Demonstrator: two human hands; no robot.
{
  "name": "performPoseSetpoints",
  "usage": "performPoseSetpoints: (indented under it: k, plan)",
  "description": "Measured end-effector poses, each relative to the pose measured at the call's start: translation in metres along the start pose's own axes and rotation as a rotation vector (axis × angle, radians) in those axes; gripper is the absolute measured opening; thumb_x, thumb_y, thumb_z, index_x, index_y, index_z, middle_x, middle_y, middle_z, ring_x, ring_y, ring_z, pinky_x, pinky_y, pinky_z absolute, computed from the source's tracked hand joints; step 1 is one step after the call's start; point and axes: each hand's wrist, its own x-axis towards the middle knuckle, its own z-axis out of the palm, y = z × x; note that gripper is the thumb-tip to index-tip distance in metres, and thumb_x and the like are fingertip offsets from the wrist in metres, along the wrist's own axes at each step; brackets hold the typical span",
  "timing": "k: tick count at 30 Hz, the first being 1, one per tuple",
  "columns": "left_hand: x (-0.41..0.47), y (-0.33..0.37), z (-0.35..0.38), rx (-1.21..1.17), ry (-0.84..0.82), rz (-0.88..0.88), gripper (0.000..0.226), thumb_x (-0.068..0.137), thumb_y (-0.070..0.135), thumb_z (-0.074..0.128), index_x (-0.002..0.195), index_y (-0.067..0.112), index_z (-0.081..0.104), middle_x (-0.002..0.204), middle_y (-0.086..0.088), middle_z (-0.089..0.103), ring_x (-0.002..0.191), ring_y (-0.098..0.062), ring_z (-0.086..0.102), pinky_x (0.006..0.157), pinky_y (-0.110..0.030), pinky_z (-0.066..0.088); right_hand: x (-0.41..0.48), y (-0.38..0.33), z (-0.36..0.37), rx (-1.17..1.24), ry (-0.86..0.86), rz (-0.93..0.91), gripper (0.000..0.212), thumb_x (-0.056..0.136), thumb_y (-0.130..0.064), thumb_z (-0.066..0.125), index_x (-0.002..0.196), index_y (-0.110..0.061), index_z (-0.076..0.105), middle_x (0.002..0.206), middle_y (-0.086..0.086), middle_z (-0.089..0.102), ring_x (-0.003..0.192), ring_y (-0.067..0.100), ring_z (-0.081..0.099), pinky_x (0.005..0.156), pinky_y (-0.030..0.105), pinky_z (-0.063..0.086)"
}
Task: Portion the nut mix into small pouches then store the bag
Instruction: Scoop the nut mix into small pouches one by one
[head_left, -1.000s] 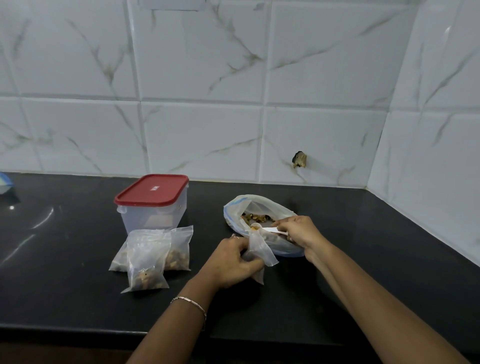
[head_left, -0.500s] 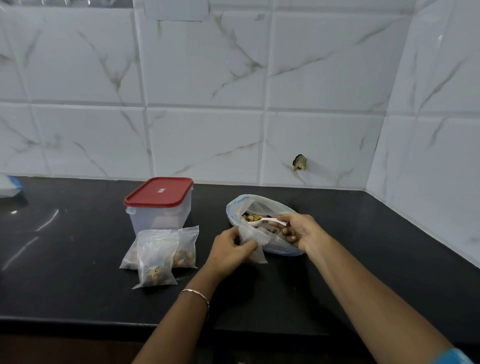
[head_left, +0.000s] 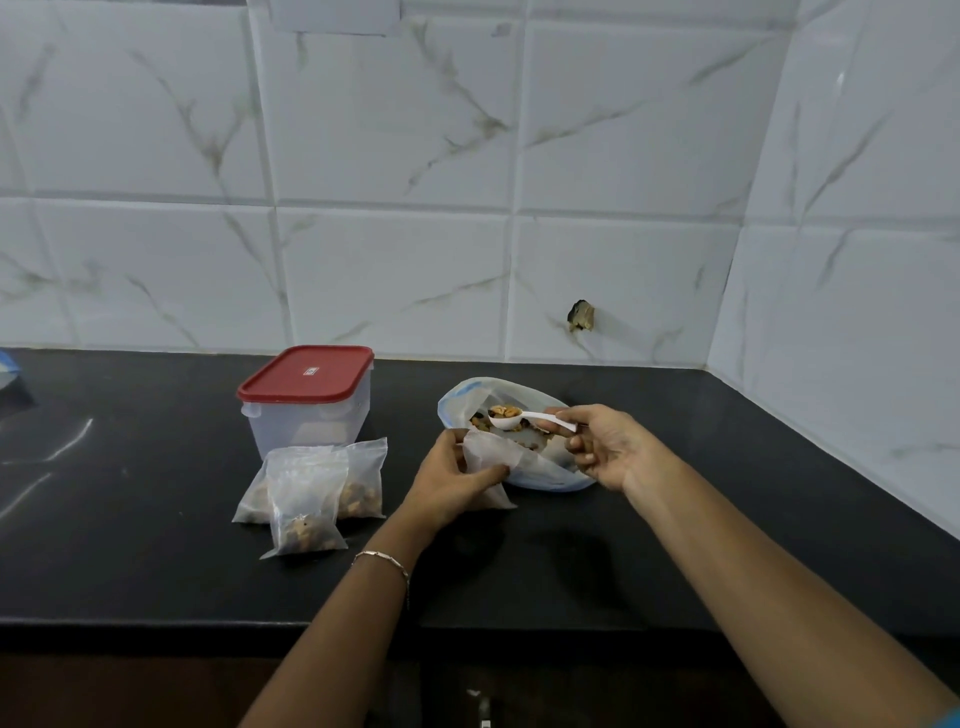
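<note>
A big clear bag of nut mix (head_left: 550, 475) with a blue zip edge lies open on the black counter (head_left: 675, 545). My right hand (head_left: 605, 447) pinches a white plastic spoon (head_left: 524, 417) heaped with nuts, held level over the bag's mouth. My left hand (head_left: 447, 480) grips a small clear pouch (head_left: 491, 454) just left of the bag, its mouth facing the spoon. Filled small pouches (head_left: 306, 504) lie in a pile to the left.
A clear plastic box with a red lid (head_left: 306, 397) stands behind the filled pouches. White marble tiles form the back wall and the right corner wall (head_left: 857, 312). The counter's front edge runs below my forearms. A bluish object (head_left: 8, 366) shows at the far left.
My right hand has lifted the spoon out of the bag with a load of nuts. My left hand has raised the small pouch slightly and turned its mouth toward the spoon.
</note>
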Motion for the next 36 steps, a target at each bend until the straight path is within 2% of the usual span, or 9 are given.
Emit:
performPoseSetpoints:
  k: [4, 11, 17, 20, 22, 27, 29, 34, 36]
  plan:
    - [0.001, -0.002, -0.001, -0.014, -0.015, 0.024, 0.059, 0.075, 0.032, 0.080, 0.125, 0.019, 0.050, 0.118, 0.007, 0.059, 0.107, -0.009, 0.058, 0.081, -0.021, 0.051, -0.013, 0.004, -0.002, -0.020, -0.047, -0.007, 0.019, 0.091, -0.009, 0.056, 0.103, -0.007, 0.071, 0.090, 0.008, 0.074, 0.041, 0.003, 0.041, 0.033, 0.015, 0.025]
    - [-0.002, -0.003, 0.000, -0.081, -0.024, 0.100, 0.035, 0.081, 0.027, 0.075, 0.112, 0.018, 0.063, 0.107, 0.002, 0.072, 0.103, -0.011, 0.067, 0.086, -0.027, 0.055, -0.027, 0.007, 0.007, -0.215, 0.010, -0.104, 0.017, 0.088, -0.006, 0.058, 0.094, -0.008, 0.074, 0.089, 0.012, 0.074, 0.045, 0.005, 0.038, 0.036, 0.016, 0.023]
    - [0.002, -0.008, 0.000, 0.005, 0.004, 0.101, 0.050, 0.075, 0.033, 0.080, 0.118, 0.017, 0.061, 0.113, 0.002, 0.069, 0.107, -0.012, 0.064, 0.095, -0.035, 0.052, -0.044, 0.006, 0.018, -0.497, 0.001, -0.432, 0.015, 0.091, -0.003, 0.060, 0.094, -0.007, 0.073, 0.073, -0.002, 0.070, 0.040, 0.000, 0.049, 0.045, 0.017, 0.041]
    - [0.003, -0.009, 0.003, 0.105, 0.034, 0.106, 0.068, 0.068, 0.030, 0.085, 0.126, 0.016, 0.054, 0.118, 0.003, 0.062, 0.110, -0.012, 0.059, 0.097, -0.032, 0.050, -0.048, 0.007, 0.024, -0.791, 0.067, -0.613, 0.013, 0.090, -0.016, 0.064, 0.093, -0.022, 0.075, 0.074, -0.004, 0.070, 0.051, 0.006, 0.056, 0.059, 0.031, 0.052]
    - [0.003, -0.009, 0.005, 0.137, 0.054, 0.125, 0.075, 0.064, 0.032, 0.088, 0.128, 0.015, 0.052, 0.119, 0.002, 0.062, 0.109, -0.013, 0.059, 0.097, -0.034, 0.050, -0.055, 0.009, 0.029, -0.989, 0.108, -0.707, 0.015, 0.089, -0.024, 0.063, 0.095, -0.030, 0.075, 0.082, -0.007, 0.072, 0.066, 0.009, 0.062, 0.067, 0.032, 0.054]
    - [0.000, -0.007, 0.006, 0.141, 0.151, 0.185, 0.056, 0.068, 0.022, 0.087, 0.114, 0.022, 0.055, 0.104, 0.006, 0.065, 0.099, -0.013, 0.064, 0.091, -0.036, 0.053, -0.077, 0.013, 0.039, -1.289, 0.167, -0.955, 0.023, 0.093, -0.032, 0.054, 0.110, -0.037, 0.069, 0.098, -0.010, 0.071, 0.094, 0.011, 0.061, 0.073, 0.026, 0.041]
    - [-0.001, -0.005, 0.006, 0.145, 0.176, 0.185, 0.053, 0.070, 0.020, 0.085, 0.112, 0.025, 0.053, 0.102, 0.008, 0.063, 0.098, -0.012, 0.063, 0.091, -0.035, 0.053, -0.077, 0.013, 0.039, -1.321, 0.158, -1.008, 0.023, 0.095, -0.033, 0.052, 0.112, -0.038, 0.067, 0.099, -0.010, 0.070, 0.095, 0.012, 0.060, 0.070, 0.024, 0.035]
    - [0.003, -0.007, 0.006, 0.239, 0.195, 0.181, 0.073, 0.067, 0.028, 0.087, 0.129, 0.016, 0.050, 0.118, 0.000, 0.061, 0.108, -0.016, 0.059, 0.094, -0.036, 0.051, -0.070, 0.009, 0.033, -1.280, 0.144, -1.050, 0.020, 0.094, -0.036, 0.055, 0.109, -0.037, 0.067, 0.090, -0.010, 0.069, 0.087, 0.011, 0.060, 0.068, 0.024, 0.034]
    - [0.002, -0.005, 0.005, 0.220, 0.221, 0.190, 0.067, 0.069, 0.025, 0.085, 0.126, 0.014, 0.053, 0.113, 0.000, 0.063, 0.103, -0.015, 0.060, 0.088, -0.030, 0.051, -0.069, 0.008, 0.030, -1.314, 0.132, -1.104, 0.019, 0.094, -0.034, 0.055, 0.108, -0.036, 0.068, 0.088, -0.009, 0.069, 0.083, 0.013, 0.061, 0.066, 0.024, 0.033]
